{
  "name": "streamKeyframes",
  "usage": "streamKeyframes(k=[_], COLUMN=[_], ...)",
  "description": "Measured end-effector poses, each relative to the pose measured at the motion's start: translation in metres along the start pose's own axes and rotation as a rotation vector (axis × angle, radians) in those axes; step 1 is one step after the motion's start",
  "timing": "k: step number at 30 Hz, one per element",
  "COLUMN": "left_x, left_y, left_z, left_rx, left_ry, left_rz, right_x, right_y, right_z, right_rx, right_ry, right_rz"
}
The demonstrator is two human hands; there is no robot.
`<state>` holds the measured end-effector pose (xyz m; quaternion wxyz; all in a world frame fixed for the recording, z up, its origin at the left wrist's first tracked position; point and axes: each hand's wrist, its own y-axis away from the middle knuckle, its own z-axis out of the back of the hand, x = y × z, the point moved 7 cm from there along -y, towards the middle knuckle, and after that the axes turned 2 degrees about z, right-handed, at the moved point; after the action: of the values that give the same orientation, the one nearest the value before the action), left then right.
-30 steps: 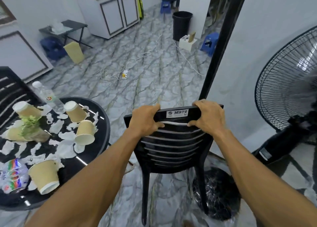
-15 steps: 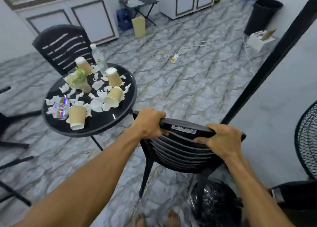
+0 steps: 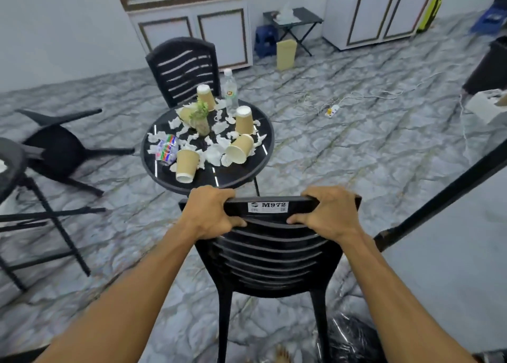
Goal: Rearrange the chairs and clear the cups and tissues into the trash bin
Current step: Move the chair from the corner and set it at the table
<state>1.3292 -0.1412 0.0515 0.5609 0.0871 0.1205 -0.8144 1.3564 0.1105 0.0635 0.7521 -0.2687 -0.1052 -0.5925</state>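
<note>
Head view: chair (image 3: 270,255) at lower centre is clamped at its top rail by left hand (image 3: 212,211) and right hand (image 3: 327,211). Chair-rearranging step judged in hand; next, placement at table (image 3: 238,177), cups (image 3: 187,165) uncleared.

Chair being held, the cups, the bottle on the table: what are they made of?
The chair: likely moulded black plastic, satin finish; one-piece slats with soft highlights. The cups: tan paper, matte; ribbed walls, white inside. The bottle: probably clear plastic; see-through body, white cap, printed label.
</note>
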Motion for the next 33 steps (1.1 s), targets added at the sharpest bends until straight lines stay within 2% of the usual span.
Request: streamKeyframes(k=[2, 5, 8, 11, 13, 15, 21, 23, 29, 33], left_x=[0.019, 0.028, 0.027, 0.035, 0.037, 0.038, 0.045, 0.044, 0.064, 0.072], left_y=[0.015, 0.014, 0.008, 0.002, -0.007, -0.017, -0.038, -0.035, -0.024, -0.004], left_z=[-0.012, -0.010, -0.010, -0.006, -0.002, 0.002, 0.002, 0.004, 0.025, 0.037], left_rx=[0.013, -0.028, -0.023, -0.080, -0.089, -0.075, 0.066, 0.081, -0.045, -0.164], left_ry=[0.008, 0.076, 0.137, 0.104, 0.039, 0.009, 0.018, 0.004, 0.002, -0.033], left_rz=[0.061, 0.098, 0.102, 0.095, 0.058, 0.051, 0.183, 0.199, 0.266, 0.243], right_x=[0.003, 0.000, -0.007, -0.006, -0.007, -0.007, -0.018, -0.015, 0.013, 0.030], right_y=[0.002, -0.007, -0.023, -0.037, -0.046, -0.058, -0.084, -0.084, -0.112, -0.119], right_z=[-0.027, -0.037, -0.040, -0.045, -0.044, -0.038, -0.047, -0.047, -0.046, -0.049], right_rx=[0.029, -0.037, 0.033, 0.097, 0.071, 0.056, 0.230, 0.231, 0.219, 0.175], right_ry=[-0.001, 0.010, 0.024, 0.087, 0.100, 0.113, 0.093, 0.091, 0.037, 0.008], right_rz=[-0.004, 0.037, 0.025, 0.093, 0.123, 0.106, 0.089, 0.118, 0.178, 0.272])
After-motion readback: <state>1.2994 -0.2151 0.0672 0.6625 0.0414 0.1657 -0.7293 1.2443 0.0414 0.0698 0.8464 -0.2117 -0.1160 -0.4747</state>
